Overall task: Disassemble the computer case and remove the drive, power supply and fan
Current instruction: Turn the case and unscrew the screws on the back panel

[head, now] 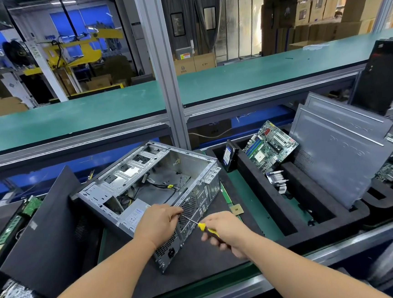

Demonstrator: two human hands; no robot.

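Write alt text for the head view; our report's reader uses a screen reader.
A person's right hand grips a yellow-handled screwdriver with its tip at the rear panel of an open computer case, while the left hand grips the case's rear edge above the power supply. To the right, a motherboard leans in a black foam tray.

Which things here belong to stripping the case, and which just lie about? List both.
In the job:
case
power supply, still inside the case
screwdriver, in the right hand
left hand, at the case's rear edge

Lying about:
motherboard
side panels
drive standing in the tray
black tower
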